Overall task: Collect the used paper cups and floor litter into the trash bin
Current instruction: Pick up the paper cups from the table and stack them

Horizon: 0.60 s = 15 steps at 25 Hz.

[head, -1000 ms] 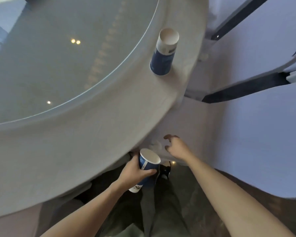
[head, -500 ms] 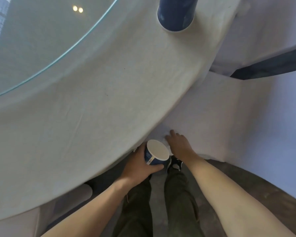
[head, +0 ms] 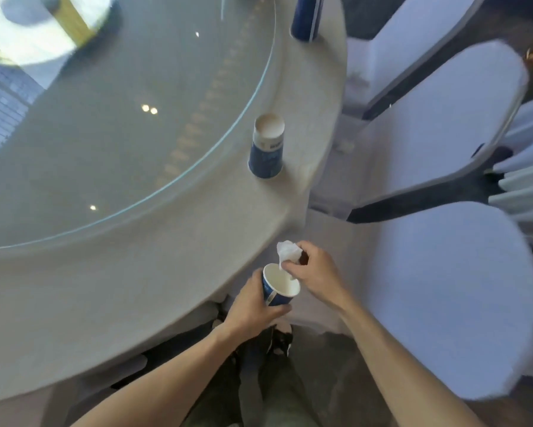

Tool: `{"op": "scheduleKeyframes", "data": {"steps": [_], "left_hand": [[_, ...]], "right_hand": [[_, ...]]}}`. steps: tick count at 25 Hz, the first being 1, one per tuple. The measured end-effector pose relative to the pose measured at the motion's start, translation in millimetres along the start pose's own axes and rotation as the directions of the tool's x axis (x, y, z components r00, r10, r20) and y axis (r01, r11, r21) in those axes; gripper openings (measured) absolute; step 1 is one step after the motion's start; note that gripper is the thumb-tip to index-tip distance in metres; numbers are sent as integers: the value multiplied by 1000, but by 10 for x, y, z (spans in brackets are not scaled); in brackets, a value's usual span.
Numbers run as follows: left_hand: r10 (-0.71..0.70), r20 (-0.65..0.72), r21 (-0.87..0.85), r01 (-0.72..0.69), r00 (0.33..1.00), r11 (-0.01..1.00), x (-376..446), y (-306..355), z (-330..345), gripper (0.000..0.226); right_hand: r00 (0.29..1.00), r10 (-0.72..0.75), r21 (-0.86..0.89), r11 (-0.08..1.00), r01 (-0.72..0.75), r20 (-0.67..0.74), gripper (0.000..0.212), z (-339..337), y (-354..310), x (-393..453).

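- While the left hand [head: 252, 309] grips a blue paper cup [head: 280, 285] at lower centre of the head view, the right hand [head: 316, 272] pinches a crumpled white tissue [head: 287, 252] at the cup's rim.
- A second cup [head: 266, 147] stands upright on the bench [head: 135, 272] at centre, just outside the glass top [head: 120, 118].
- A third cup [head: 305, 18] sits at the top edge.
- White-covered chairs [head: 443, 288] fill the right side.
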State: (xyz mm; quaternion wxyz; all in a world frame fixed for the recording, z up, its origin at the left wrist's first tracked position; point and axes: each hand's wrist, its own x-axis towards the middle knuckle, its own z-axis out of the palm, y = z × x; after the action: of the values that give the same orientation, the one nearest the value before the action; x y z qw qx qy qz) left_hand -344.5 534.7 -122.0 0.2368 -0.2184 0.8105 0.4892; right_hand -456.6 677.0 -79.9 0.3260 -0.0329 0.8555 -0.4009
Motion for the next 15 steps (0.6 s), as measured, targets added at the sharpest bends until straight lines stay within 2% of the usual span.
{"op": "scheduleKeyframes", "data": {"steps": [3,5,7,9,12,15], "left_hand": [[78,-112,-19,-81,991,997,-72,396,-163,80],[134,-180,-16,-139,975,990,-119,598,-296,78],[161,-251,-23,-172,954,985,-158,721,-430,77],[161,-319,-56,-188,934,981,-198,751,-541,77],[176,-369,-81,-221,913,972,-246,722,-665,79],[188,-374,-106,-243,908,964,-279,644,-801,80]], "right_hand": [[993,-76,-202,975,93,93,28,-311,-378,-202],[974,-166,-345,915,210,153,33,-472,-604,-296],[954,-248,-394,870,297,169,45,-594,-801,-345],[932,-338,-365,858,362,132,50,-640,-947,-343],[892,-432,-365,816,449,132,25,-586,-1096,-249],[886,-406,-447,765,464,225,21,-460,-1256,-160]]}}
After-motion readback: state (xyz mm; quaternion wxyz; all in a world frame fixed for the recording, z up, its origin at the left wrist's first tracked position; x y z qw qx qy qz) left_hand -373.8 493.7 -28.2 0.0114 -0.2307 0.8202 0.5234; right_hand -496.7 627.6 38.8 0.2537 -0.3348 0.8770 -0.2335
